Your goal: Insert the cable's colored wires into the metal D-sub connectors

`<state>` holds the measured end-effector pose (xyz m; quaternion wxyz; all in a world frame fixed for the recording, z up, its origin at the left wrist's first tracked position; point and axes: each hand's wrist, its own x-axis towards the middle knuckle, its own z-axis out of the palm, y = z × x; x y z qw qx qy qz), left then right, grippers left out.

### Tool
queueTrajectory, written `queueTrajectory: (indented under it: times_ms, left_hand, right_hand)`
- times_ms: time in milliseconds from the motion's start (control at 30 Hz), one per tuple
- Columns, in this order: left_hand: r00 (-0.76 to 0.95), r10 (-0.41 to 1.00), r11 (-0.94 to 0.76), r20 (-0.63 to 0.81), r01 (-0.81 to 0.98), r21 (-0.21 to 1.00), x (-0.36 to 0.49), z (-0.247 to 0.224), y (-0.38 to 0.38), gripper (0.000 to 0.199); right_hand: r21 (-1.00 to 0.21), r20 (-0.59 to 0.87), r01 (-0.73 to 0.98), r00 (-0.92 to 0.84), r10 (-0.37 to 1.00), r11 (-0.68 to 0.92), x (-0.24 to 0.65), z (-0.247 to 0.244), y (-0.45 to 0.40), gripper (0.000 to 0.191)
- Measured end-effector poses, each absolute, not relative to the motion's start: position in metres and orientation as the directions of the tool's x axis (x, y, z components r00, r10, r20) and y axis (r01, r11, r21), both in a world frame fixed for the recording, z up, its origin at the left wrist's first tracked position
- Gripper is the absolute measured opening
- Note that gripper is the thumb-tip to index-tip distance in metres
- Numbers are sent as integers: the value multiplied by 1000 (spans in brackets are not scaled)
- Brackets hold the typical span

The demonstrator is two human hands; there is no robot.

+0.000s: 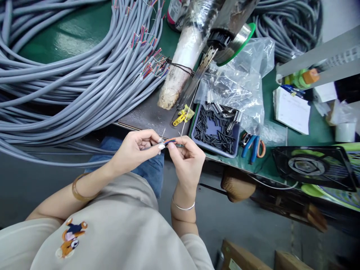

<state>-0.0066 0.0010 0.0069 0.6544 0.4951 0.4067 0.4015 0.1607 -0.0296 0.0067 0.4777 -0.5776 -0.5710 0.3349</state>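
Near the bench edge, my left hand [143, 146] pinches the end of a grey cable, where thin coloured wires [169, 141] come out of the sheath. My right hand [187, 155] closes thumb and finger on those orange and blue wires, just right of the left fingertips. A thin strand rises from beside the right fingers toward the spool [236, 45]. Many grey cables [84, 86] with stripped coloured ends lie on the left. Right of my hands sits a purple tray [215, 148] with short black tubes and metal pins.
A wrapped white tube [180, 67] hangs over the bench beside a yellow clip [181, 117]. Plastic bags [239, 82] overlap the tray. Blue-handled pliers [254, 148], a notepad [292, 108] and a black fan [312, 165] lie to the right. More coiled cable [289, 30] is behind.
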Motion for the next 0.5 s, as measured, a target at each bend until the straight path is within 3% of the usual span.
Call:
queueTrajectory:
  times_ms: [100,167,233,300,367,433,500]
  left_hand:
    - [335,941,-69,48,51,996,-7,4,1,7]
    - [367,911,-263,188,166,951,-6,4,1,9]
    - [369,898,-328,239,199,924,-4,7,1,11]
    - [322,936,-182,140,102,978,-2,11,0,8]
    - [313,948,94,-63,-83,992,-1,15,1,13]
    - [369,902,321,-223,-232,918,-1,17,3,22]
    - [403,871,417,-283,-298,859,-2,16,5,27]
  right_hand:
    - [-859,267,468,64,962,207,161,11,-29,9]
    - [-765,355,581,20,935,279,162,15,-31,11]
    - [-739,384,611,33,923,285,163,18,-32,11]
    - [-809,328,540,89,940,231,164,20,-33,12]
    - [-886,234,434,120,965,161,165,18,-34,15]
    - [-923,175,368,150,973,109,165,15,-34,16]
    - [-935,175,342,229,958,89,166,10,-33,12]
